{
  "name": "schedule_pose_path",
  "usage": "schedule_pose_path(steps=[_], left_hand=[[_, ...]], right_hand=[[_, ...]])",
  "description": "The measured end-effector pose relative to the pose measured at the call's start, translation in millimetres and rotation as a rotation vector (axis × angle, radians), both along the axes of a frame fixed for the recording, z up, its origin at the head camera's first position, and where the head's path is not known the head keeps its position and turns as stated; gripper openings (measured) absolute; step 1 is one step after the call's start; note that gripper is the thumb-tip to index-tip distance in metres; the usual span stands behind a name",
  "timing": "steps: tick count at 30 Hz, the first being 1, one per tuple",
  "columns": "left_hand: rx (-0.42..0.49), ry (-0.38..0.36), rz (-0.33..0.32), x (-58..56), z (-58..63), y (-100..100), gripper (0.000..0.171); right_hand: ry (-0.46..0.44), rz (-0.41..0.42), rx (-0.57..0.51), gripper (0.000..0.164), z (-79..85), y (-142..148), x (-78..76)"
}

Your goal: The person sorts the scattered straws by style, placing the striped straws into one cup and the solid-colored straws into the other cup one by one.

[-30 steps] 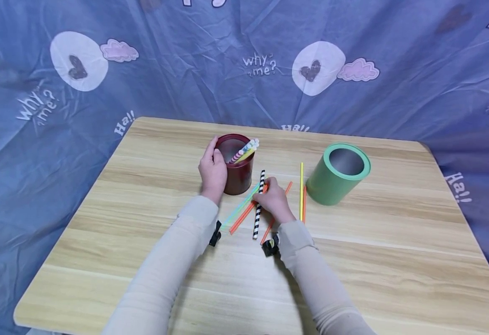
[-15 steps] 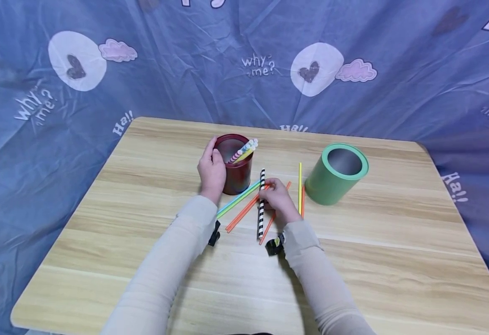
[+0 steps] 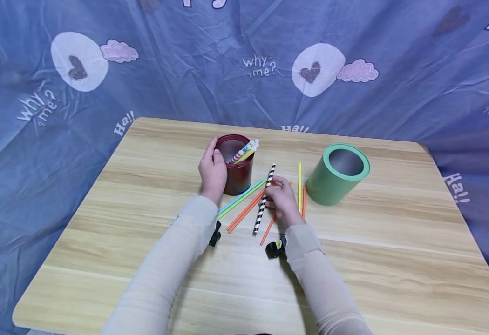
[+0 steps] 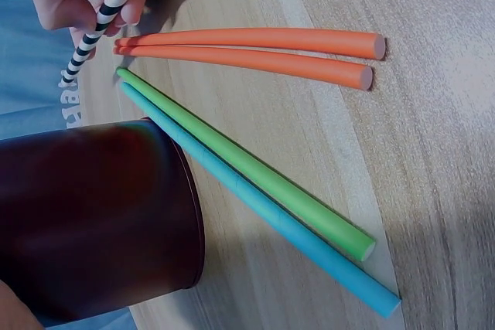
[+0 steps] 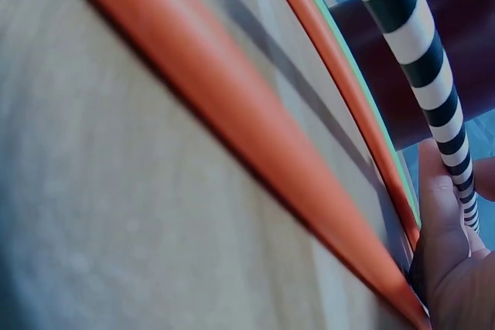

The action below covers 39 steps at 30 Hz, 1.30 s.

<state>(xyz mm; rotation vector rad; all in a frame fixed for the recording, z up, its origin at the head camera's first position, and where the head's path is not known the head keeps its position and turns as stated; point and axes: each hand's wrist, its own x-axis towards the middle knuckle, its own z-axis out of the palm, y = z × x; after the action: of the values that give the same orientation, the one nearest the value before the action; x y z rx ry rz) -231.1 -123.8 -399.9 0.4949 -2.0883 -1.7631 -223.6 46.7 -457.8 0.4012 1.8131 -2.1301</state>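
My left hand (image 3: 213, 174) grips the dark red can (image 3: 239, 179) from its left side, thumb near the rim. Several patterned sticks (image 3: 244, 151) with white ends lean out of that can on the right. My right hand (image 3: 285, 201) pinches a thin black-and-white striped stick (image 3: 260, 216), tilted over the others; its shadow falls on the table in the right wrist view. Below and left of it lie two orange sticks (image 4: 247, 48), a green stick (image 4: 263, 168) and a blue stick (image 4: 271, 210). Another orange stick (image 5: 232, 113) lies under the right hand.
A green can (image 3: 330, 186) stands to the right, its mouth tipped toward the camera in view. Just left of it lie a yellow stick (image 3: 300, 184) and an orange stick (image 3: 304, 202). All rest on a wooden table (image 3: 395, 223) before a blue printed cloth (image 3: 211, 70).
My right hand has picked up the striped stick and moved slightly right, tilting its far end rightward. The green and blue sticks now lie uncovered beside the can. My left hand stays put.
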Motion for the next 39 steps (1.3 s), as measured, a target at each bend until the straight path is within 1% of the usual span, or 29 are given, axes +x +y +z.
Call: schedule_pose_path(steps=[9, 16, 21, 32, 39], left_hand=[[0.0, 0.006, -0.004, 0.0, 1.3, 1, 0.04], [0.007, 0.012, -0.01, 0.3, 0.9, 1, 0.04], [0.001, 0.018, -0.011, -0.2, -0.8, 0, 0.04], [0.0, 0.012, -0.003, -0.3, -1.6, 0, 0.04], [-0.002, 0.015, -0.003, -0.2, -1.7, 0, 0.039]], right_hand=[[-0.023, -0.05, -0.039, 0.059, 5.2, 2, -0.6], [0.011, -0.085, -0.114, 0.056, 8.7, 2, -0.7], [0.018, -0.102, -0.146, 0.056, 12.3, 2, -0.2], [0.006, -0.122, -0.197, 0.054, 27.0, 1, 0.3], [0.044, -0.145, -0.272, 0.052, 36.2, 0, 2.0]])
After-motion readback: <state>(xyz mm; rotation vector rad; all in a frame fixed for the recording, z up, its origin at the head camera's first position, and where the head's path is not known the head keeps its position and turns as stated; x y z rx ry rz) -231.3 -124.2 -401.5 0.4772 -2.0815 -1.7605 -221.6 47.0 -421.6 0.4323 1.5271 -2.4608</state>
